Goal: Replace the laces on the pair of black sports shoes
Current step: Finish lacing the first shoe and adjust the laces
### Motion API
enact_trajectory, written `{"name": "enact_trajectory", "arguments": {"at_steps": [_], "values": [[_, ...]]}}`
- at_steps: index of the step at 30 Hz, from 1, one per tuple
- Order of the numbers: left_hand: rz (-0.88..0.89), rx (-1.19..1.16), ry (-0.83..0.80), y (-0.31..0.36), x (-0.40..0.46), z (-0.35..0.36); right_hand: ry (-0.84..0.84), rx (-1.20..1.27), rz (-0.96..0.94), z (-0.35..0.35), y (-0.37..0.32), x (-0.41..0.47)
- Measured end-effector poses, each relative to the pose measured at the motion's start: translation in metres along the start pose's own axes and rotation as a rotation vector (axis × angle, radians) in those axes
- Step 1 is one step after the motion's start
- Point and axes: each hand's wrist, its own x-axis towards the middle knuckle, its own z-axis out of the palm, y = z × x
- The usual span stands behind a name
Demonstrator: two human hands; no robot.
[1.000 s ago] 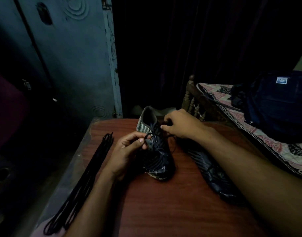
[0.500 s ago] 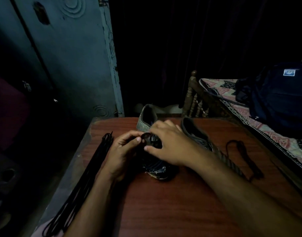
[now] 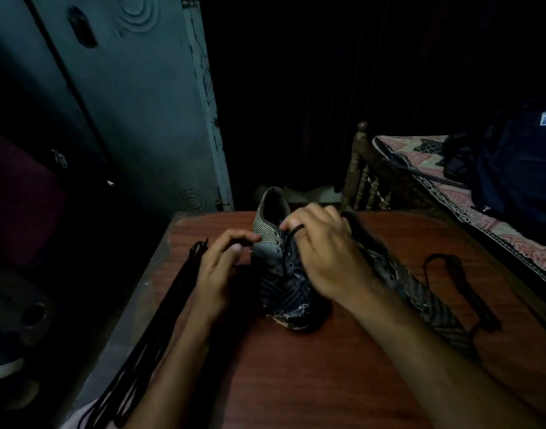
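A black striped sports shoe (image 3: 285,283) stands on the wooden table (image 3: 312,376), toe towards me. My right hand (image 3: 324,255) lies over its laced top, with a loop of black lace (image 3: 294,232) hooked round a finger near the collar. My left hand (image 3: 222,267) is at the shoe's left side, thumb and fingers pinching a lace end. The second shoe (image 3: 420,283) lies to the right, partly behind my right forearm. A loose black lace (image 3: 460,286) lies beyond it.
A bundle of long black laces (image 3: 154,332) runs along the table's left edge. A dark metal door (image 3: 126,103) stands behind on the left. At right is a bed with a patterned sheet (image 3: 429,168) and a dark bag (image 3: 519,168).
My right hand has moved up the shoe from the middle eyelets to the collar, drawing a lace loop with it. My left hand has shifted slightly left of the shoe.
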Motion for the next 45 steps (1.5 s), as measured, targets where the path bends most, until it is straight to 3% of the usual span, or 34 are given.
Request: {"name": "enact_trajectory", "arguments": {"at_steps": [4, 18, 26, 30, 37, 39, 43, 45], "values": [[0.047, 0.148, -0.046, 0.022, -0.013, 0.017, 0.007, -0.1, -0.148, 0.006, -0.014, -0.009], [0.093, 0.466, 0.016, 0.068, -0.02, 0.004, 0.036, 0.125, 0.053, 0.033, 0.036, -0.019], [0.037, 0.333, 0.235, 0.087, -0.064, -0.01, 0.144, 0.23, 0.155, 0.031, 0.036, -0.021], [0.069, 0.427, 0.269, 0.085, -0.078, -0.014, 0.143, 0.344, 0.208, 0.036, 0.036, -0.016], [0.023, 0.448, 0.331, 0.057, -0.085, -0.032, 0.427, 0.661, 0.269, 0.018, 0.044, -0.003], [-0.012, 0.483, 0.316, 0.049, -0.084, -0.037, 0.394, 0.712, 0.279, 0.019, 0.046, -0.001], [0.079, 0.844, 0.21, 0.047, -0.078, -0.031, 0.264, 0.781, 0.199, 0.02, 0.03, -0.009], [0.109, 0.785, 0.152, 0.053, -0.071, -0.013, 0.2, 0.776, 0.122, 0.018, 0.023, -0.015]]}}
